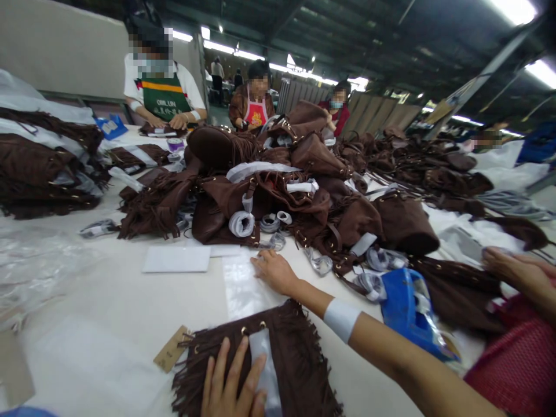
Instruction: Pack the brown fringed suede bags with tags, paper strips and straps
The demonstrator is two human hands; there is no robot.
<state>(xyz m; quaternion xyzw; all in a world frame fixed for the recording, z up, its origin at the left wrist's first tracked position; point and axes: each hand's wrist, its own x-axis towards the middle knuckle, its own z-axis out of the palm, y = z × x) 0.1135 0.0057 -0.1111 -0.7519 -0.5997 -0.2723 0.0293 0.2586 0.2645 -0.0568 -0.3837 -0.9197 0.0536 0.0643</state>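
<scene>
Left hand (234,379) palm down (fingers spread), right hand (274,271) stretched forward.

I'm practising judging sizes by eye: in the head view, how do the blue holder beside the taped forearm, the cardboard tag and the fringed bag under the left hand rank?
1. Fringed bag
2. Blue holder
3. Cardboard tag
Nearness to the camera may enlarge the bag.

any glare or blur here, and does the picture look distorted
Head view: top-right ceiling light blown out, glare patches on the clear plastic sleeve by the right hand; same view: left-edge plastic sheeting soft, stretched outer edges suggesting a wide lens.
</scene>
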